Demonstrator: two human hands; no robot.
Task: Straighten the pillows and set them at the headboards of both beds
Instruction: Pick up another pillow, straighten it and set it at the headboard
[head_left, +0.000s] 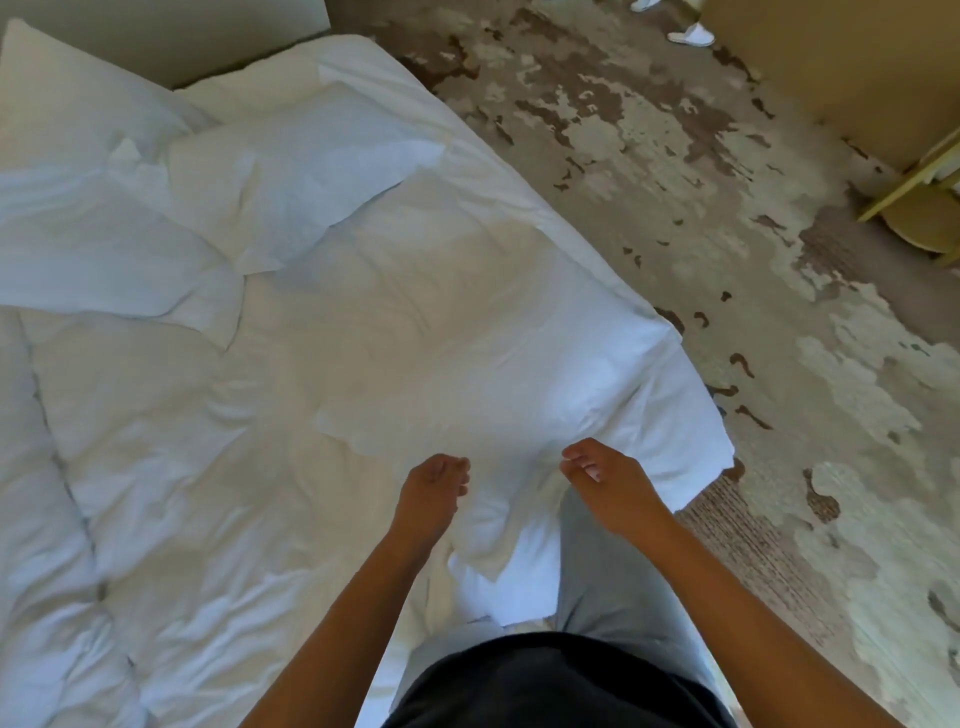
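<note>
Pillows lie loose on a white bed (426, 322), viewed from above by a person standing at its near side. Landmark: the bed's near right corner, where the sheet hangs toward the patterned carpet (701, 208).

Nearest pillow (519, 374): white, plump, resting on the rumpled duvet (182, 493) just inside that corner. Long axis runs roughly along the bed's right edge, one end toward the corner, the other toward the far pillows. A flat flap of its case sticks out on the side away from the corner.

Left hand (431, 488): hovering over the near edge of this pillow, fingers loosely curled, thumb apart from them, clamped on nothing. Contact with the fabric cannot be told.

Right hand (602, 478): closer to the corner, mirroring the left, fingers half-curled and parted, nothing gripped. Fingertips sit at the pillow's edge; touch uncertain.

Second pillow (291, 176): farther from the corner, up the bed, lying skewed, long axis diagonal to the bed's edge, one corner pointing toward the carpet.

Third pillow (88, 239): beside the second, farther still from the corner, partly overlapped by it.

Fourth pillow (67, 93): farthest from the corner, propped against the headboard (182, 36).

Slipper (691, 35): white, on the carpet well beyond the bed.
</note>
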